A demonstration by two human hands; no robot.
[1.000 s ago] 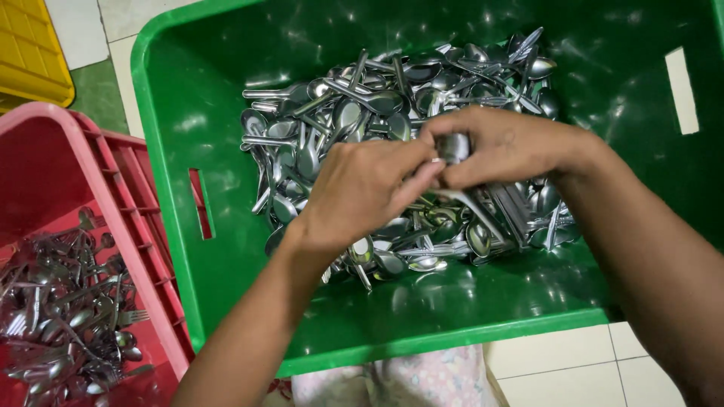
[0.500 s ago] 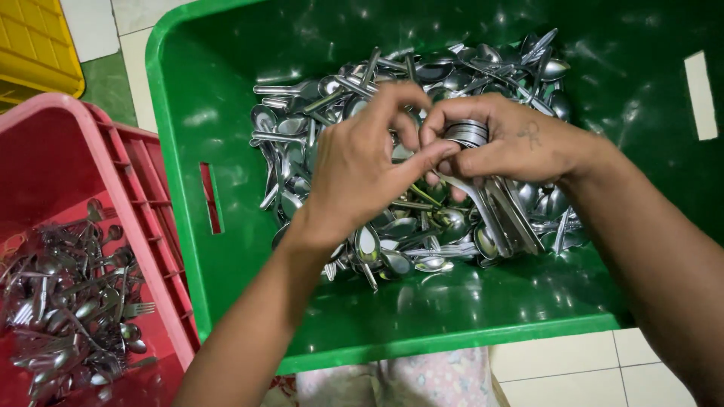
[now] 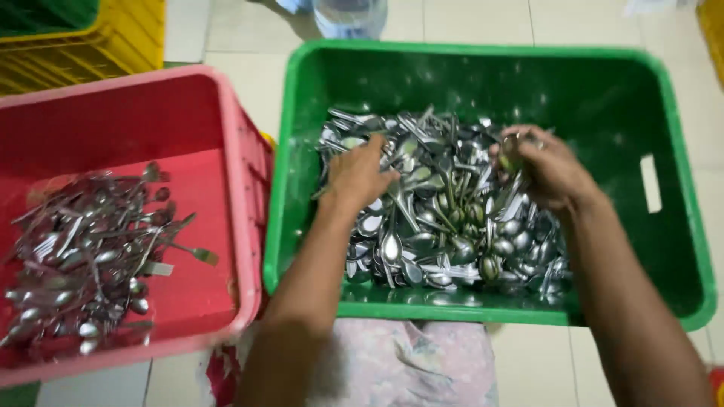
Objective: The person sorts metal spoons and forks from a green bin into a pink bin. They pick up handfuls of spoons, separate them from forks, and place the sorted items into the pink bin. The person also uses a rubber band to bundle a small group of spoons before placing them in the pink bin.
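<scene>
A green plastic crate (image 3: 483,71) holds a heap of metal spoons (image 3: 441,211). My left hand (image 3: 358,173) lies palm down on the left part of the heap, fingers reaching among the spoons. My right hand (image 3: 547,169) is on the right part of the heap, fingers curled around a small bunch of spoons (image 3: 511,151) raised slightly above the pile. To the left stands a red plastic crate (image 3: 226,173) with a smaller pile of spoons and forks (image 3: 87,252) on its floor.
A yellow crate (image 3: 98,41) sits at the top left, with a clear water bottle (image 3: 351,15) above the green crate. The floor is pale tile. Patterned cloth (image 3: 407,362) shows at the bottom between my arms.
My hands, held together over the middle of the heap, have separated, left going left and right going right. The view has shifted so the red crate shows more fully.
</scene>
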